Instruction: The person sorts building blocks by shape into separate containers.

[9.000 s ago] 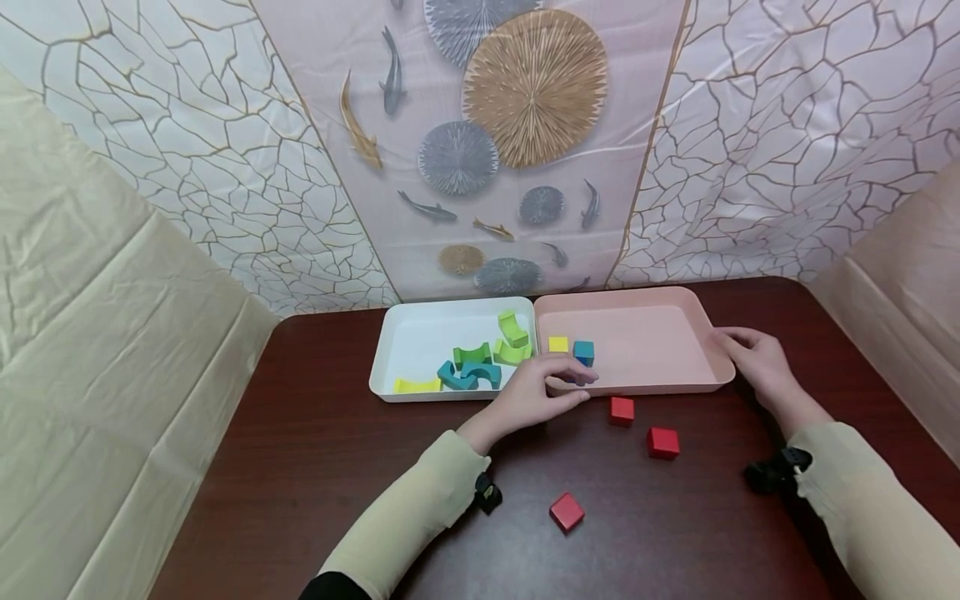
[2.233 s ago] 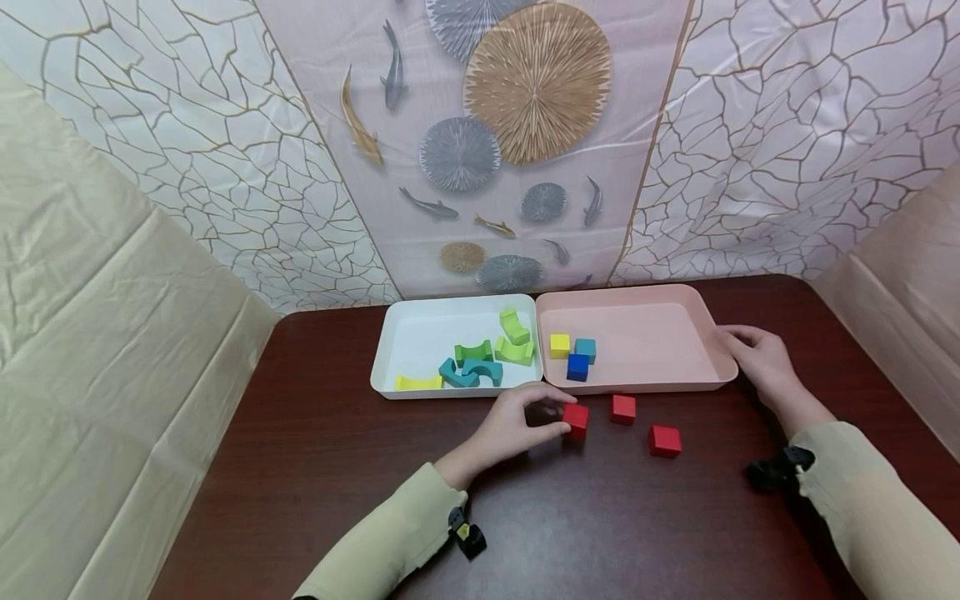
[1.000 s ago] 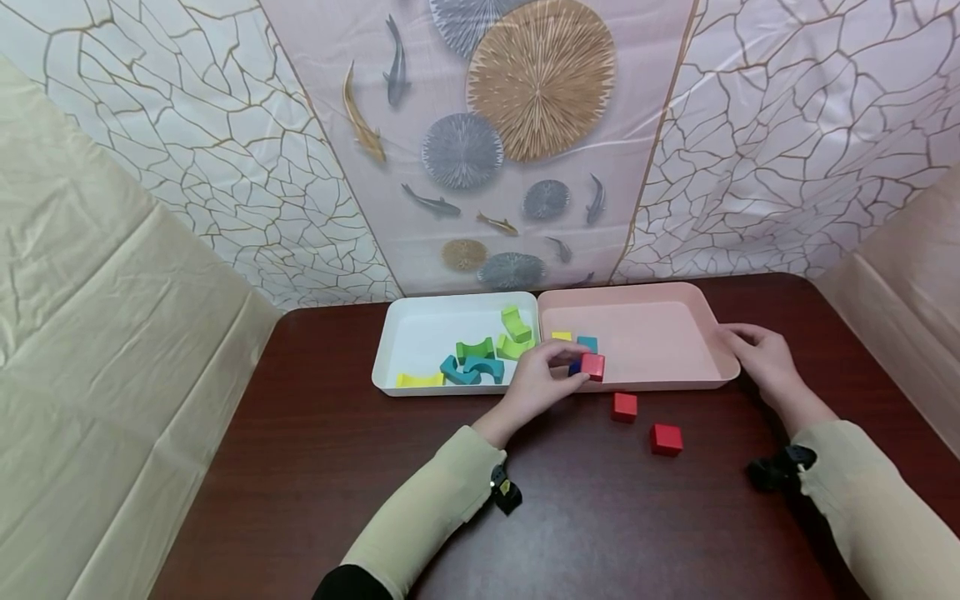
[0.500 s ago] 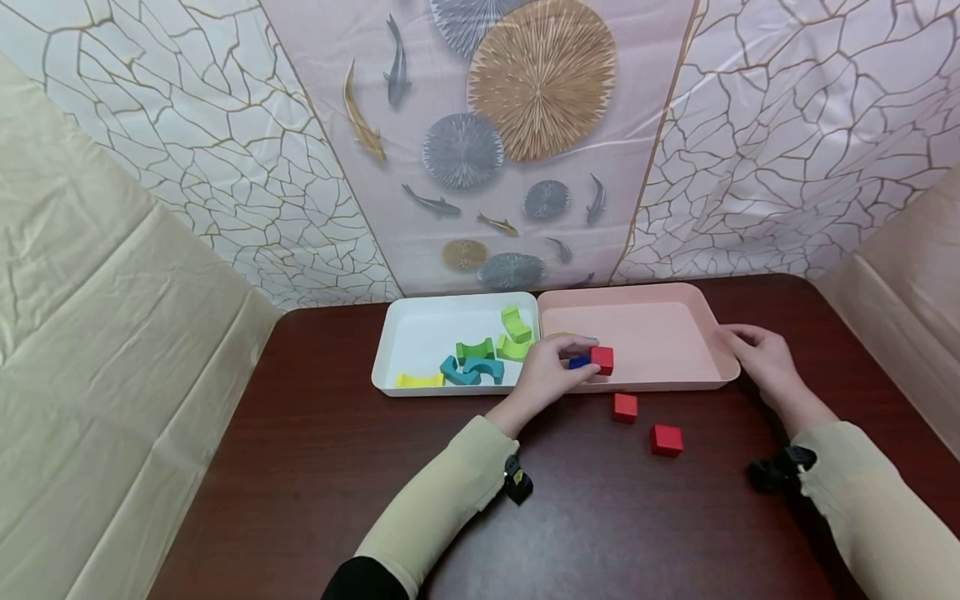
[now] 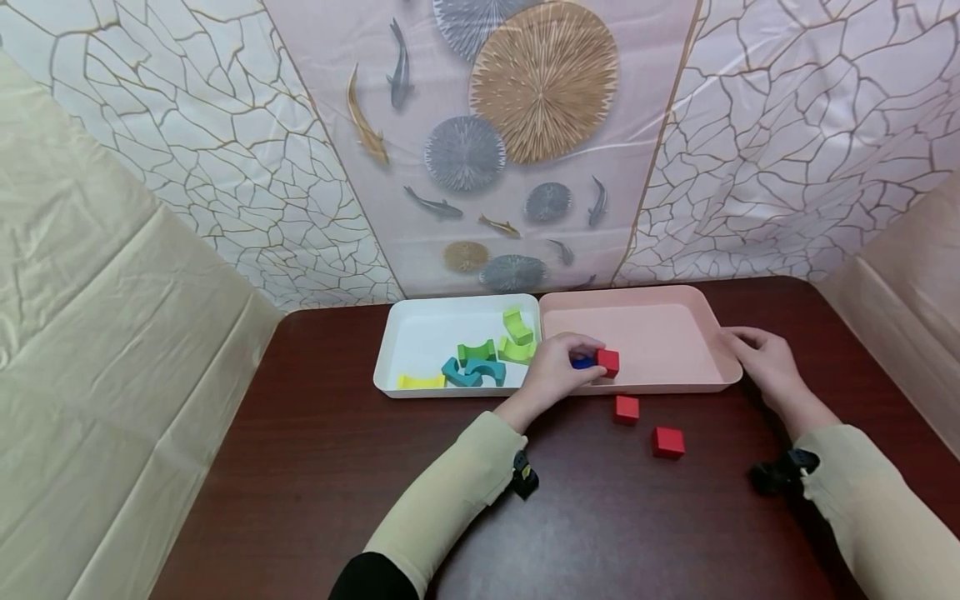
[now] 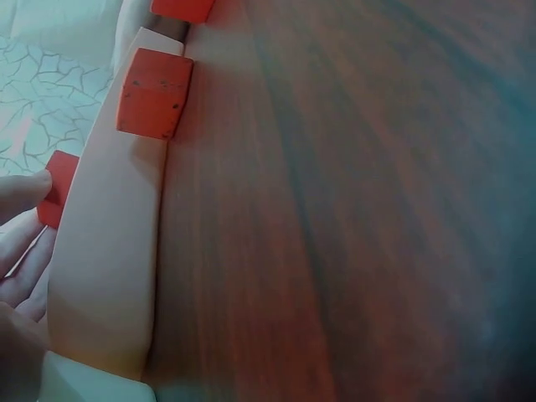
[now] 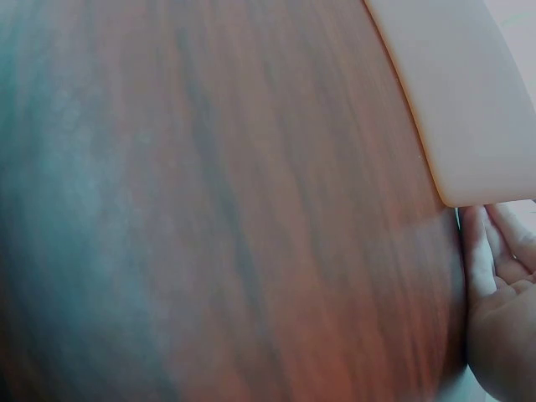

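Observation:
My left hand [image 5: 558,367] pinches a red cube [image 5: 607,362] between thumb and fingers, over the near left part of the pink tray [image 5: 637,312]. Through the gap between thumb and fingers a dark blue cube [image 5: 582,363] shows; the hand hides the yellow and teal cubes behind it. In the left wrist view, the held red cube [image 6: 57,188] appears past the tray's near wall [image 6: 109,226]. My right hand [image 5: 761,362] touches the pink tray's right rim with its fingertips. The right wrist view has its fingers [image 7: 479,251] at the tray's corner.
Two more red cubes, one nearer the tray [image 5: 626,409] and one farther right [image 5: 667,442], lie on the dark wooden table [image 5: 337,483]. The white tray [image 5: 420,333] adjoins on the left, holding several arch blocks in green, teal [image 5: 486,369] and yellow [image 5: 422,382].
My left hand picked up the red cube from the table's front, lifted it over the tray's near rim, and moved it slightly right beside the blue cube. The right hand stays at the rim.

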Demonstrator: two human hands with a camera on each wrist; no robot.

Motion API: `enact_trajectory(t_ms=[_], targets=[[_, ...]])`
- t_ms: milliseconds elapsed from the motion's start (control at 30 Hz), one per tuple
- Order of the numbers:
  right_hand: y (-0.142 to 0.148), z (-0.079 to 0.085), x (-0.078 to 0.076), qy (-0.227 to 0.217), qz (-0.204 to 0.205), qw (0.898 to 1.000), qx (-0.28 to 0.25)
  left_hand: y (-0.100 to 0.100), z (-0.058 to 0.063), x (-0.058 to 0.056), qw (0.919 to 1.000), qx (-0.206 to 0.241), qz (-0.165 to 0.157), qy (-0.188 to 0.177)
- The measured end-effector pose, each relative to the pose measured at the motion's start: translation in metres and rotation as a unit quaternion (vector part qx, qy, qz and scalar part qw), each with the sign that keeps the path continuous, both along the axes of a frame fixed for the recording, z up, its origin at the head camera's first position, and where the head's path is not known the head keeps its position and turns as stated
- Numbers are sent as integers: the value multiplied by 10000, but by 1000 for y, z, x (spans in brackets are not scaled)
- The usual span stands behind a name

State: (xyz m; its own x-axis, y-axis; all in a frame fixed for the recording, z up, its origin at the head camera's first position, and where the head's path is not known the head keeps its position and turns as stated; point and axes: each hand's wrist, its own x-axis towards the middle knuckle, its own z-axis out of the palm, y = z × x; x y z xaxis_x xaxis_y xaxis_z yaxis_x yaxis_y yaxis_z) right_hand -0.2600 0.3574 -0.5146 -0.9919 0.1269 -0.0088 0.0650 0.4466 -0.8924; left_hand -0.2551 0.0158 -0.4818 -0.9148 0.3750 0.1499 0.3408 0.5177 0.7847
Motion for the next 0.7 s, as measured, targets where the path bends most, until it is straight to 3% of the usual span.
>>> enact_trajectory(t_ms=[400,700], targets=[[0,-1,0,47,12,10000,-86,0,2,2,9988,-444,-194,-52],[0,0,1,16,8,10000,-97,0,1,1,9970,-707,-303,105]])
